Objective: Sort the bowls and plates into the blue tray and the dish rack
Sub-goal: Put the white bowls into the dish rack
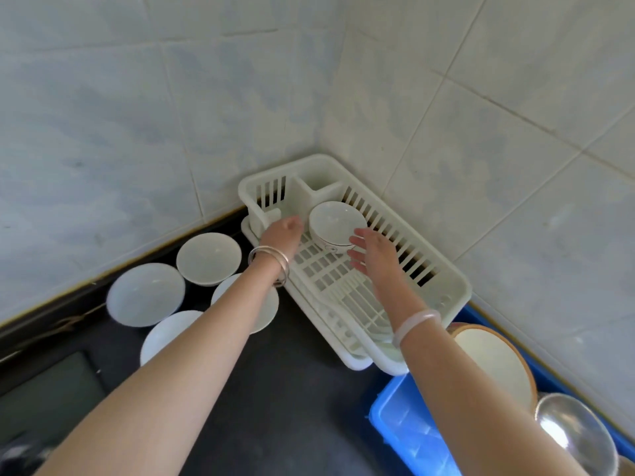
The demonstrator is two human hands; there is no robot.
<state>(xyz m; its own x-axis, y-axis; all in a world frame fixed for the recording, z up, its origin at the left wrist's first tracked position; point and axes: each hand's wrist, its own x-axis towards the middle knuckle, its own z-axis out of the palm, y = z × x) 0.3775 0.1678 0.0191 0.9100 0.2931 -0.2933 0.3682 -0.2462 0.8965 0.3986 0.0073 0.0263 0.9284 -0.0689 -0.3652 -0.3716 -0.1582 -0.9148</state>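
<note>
A white dish rack [443, 285] stands in the tiled corner. Inside it, at the far end, a white bowl with a thin dark line [335, 223] leans tilted against the slotted wall. My left hand [281, 235] hovers just left of this bowl with fingers loosely curled, holding nothing. My right hand [372, 254] is open, fingers spread, just right of and below the bowl, fingertips at its rim. Several white bowls [208, 257] sit on the dark counter to the left. The blue tray [409, 438] lies at the lower right, holding a cream plate [494, 365] and a clear glass bowl [574, 438].
Tiled walls close in behind and to the right of the rack. A dark stove top [51, 389] lies at the lower left. The black counter [292, 389] stretches between the bowls and the blue tray.
</note>
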